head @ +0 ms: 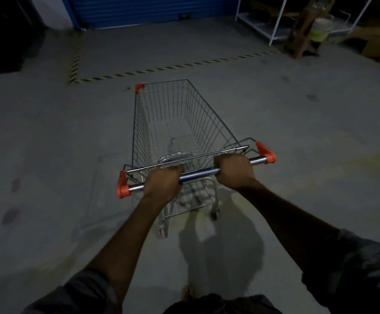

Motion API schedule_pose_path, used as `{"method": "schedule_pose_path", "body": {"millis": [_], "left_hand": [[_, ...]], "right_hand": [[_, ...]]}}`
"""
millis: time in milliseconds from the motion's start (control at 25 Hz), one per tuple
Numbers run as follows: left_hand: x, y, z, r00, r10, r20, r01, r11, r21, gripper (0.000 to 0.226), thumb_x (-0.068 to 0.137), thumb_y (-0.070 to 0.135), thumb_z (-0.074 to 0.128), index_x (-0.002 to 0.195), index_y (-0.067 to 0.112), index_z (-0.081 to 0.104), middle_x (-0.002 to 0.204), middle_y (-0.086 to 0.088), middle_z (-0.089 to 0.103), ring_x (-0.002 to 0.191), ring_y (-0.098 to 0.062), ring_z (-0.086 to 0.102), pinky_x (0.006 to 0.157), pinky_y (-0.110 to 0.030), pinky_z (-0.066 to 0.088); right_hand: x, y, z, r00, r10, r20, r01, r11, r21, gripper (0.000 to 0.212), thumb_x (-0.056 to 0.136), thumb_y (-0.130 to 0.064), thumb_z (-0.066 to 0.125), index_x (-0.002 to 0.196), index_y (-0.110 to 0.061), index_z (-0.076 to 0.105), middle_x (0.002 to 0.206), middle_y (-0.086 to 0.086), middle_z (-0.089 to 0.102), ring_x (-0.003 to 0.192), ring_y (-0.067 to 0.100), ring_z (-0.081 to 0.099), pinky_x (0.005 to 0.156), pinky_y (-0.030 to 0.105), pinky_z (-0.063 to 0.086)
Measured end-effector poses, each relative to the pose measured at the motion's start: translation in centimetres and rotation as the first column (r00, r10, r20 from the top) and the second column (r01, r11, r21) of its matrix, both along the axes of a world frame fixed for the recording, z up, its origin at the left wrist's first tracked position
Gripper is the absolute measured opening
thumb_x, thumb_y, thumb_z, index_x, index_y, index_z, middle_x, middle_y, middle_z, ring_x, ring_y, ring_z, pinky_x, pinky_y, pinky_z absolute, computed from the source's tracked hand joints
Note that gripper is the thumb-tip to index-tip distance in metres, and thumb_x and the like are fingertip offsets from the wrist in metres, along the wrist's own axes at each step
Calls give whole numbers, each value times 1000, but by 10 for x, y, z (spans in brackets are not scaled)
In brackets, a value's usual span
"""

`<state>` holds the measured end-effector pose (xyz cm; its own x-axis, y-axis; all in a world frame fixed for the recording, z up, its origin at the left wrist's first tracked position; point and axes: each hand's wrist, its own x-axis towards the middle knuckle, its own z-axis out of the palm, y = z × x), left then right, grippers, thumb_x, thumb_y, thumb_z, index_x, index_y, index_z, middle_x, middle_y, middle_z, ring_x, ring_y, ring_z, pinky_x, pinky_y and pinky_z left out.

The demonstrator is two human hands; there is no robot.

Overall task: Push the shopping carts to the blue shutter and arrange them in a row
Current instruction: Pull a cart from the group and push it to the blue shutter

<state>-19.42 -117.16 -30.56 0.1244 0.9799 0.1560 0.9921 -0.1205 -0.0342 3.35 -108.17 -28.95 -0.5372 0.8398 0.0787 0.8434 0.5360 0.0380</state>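
— Where are our hands?

— Both are on the chrome push bar [198, 173] of the silver wire shopping cart with orange corner caps [173, 123]. Our left hand [163, 183] is wrapped tight around the bar's left half, fingers curled over the top. Our right hand [234, 172] is clenched the same way on the right half, near the orange end cap [266, 152].

— And the cart?

— On the grey concrete floor [48, 132], right in front of us, basket pointing away. The blue ribbed shutter [152, 10] stands far ahead, beyond the yellow-and-black striped floor tape [175, 66]. A white metal shelf rack [275, 21] sits far right.
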Motion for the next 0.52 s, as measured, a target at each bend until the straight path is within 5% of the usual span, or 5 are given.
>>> {"method": "schedule_pose_path", "body": {"millis": [160,520], "left_hand": [[-8,28,-4,984,162,-74,-161,987,14,29,66,42,81,81,20,68,66,-3,68,53,-28,66,47,-28,46],[-57,147,4,973,221,-61,-223,974,-33,42,84,57,61,91,17,73,85,-6,74,79,-30,71,65,-32,51]], "right_hand": [[-16,30,0,999,-15,36,14,999,34,11,83,-30,58,89,-22,63,76,1,68,69,26,66,61,29,39],[-70,155,4,999,-17,51,18,999,-32,10,82,-34,59,82,-25,61,72,-3,58,73,23,64,66,30,41]]}}
